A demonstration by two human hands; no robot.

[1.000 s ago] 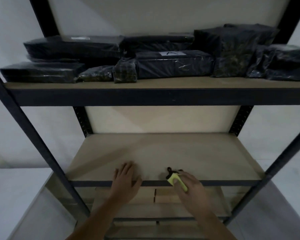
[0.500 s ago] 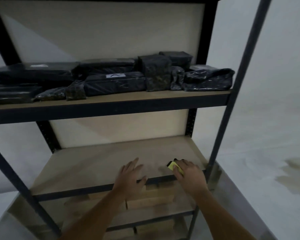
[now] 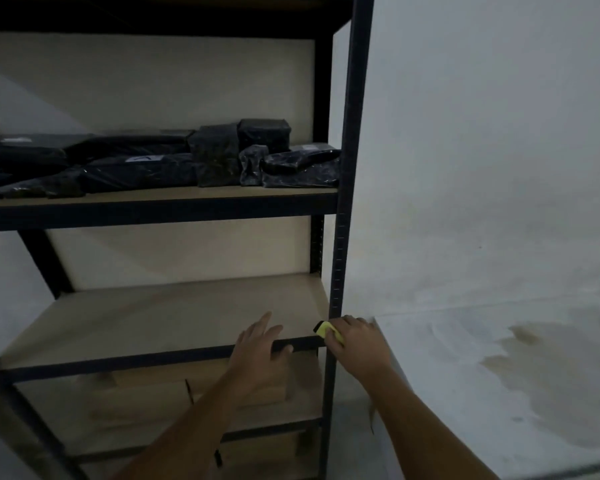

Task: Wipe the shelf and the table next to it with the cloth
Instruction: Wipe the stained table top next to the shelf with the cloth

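A dark metal shelf unit holds a bare tan shelf board (image 3: 160, 320) at chest height. My right hand (image 3: 359, 344) grips a small yellow cloth (image 3: 326, 330) at the board's front right corner, against the upright post. My left hand (image 3: 260, 348) rests on the board's front edge just left of it, fingers straight and thumb over the dark rail. The white table (image 3: 499, 393) stands directly right of the shelf unit, with a brownish stain (image 3: 551, 375) on its top.
Several black plastic-wrapped packages (image 3: 174, 164) fill the shelf above. Tan boxes (image 3: 201, 386) lie on the lower shelf under my left hand. The front right post (image 3: 340, 237) stands between shelf board and table. A pale wall runs behind.
My view has swung right, bringing the table into sight. Both hands have slid right along the shelf's front edge, and the cloth has reached the right corner post.
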